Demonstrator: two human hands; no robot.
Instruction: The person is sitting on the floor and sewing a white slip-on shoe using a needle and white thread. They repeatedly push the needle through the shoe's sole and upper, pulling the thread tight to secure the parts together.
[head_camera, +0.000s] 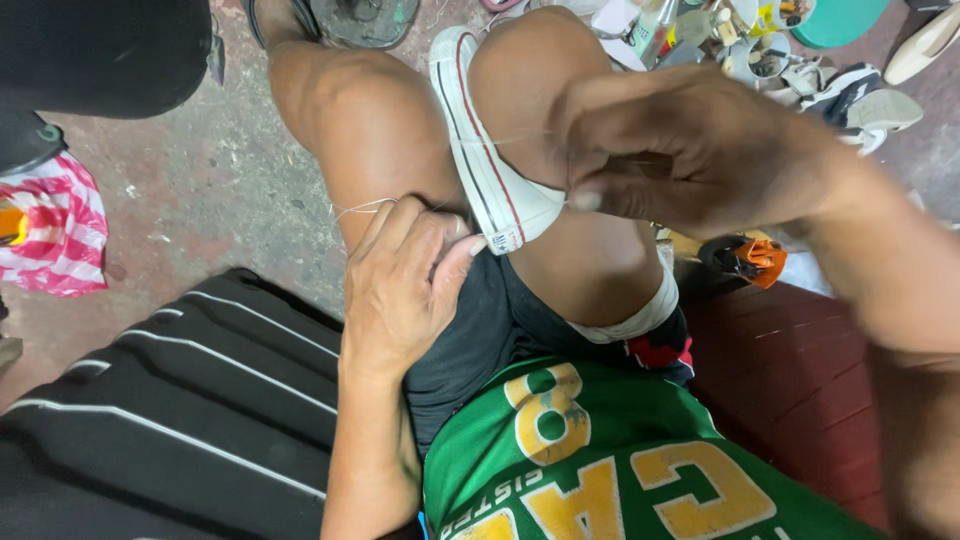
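The right hand (690, 150) pinches thread (365, 207) above the white shoe (490, 160); the left hand (405, 285) grips its heel, stitching partway done.

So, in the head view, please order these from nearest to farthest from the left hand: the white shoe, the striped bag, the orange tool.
1. White shoe: touching the left hand, between the knees.
2. Orange tool: right side.
3. Striped bag: far left.

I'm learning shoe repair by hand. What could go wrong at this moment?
The thread is stretched thin near the left hand; a hard tug might snap it. The sneaker is only clamped between bare knees, so it may slip. The right hand works close to skin, and a slip might hurt.
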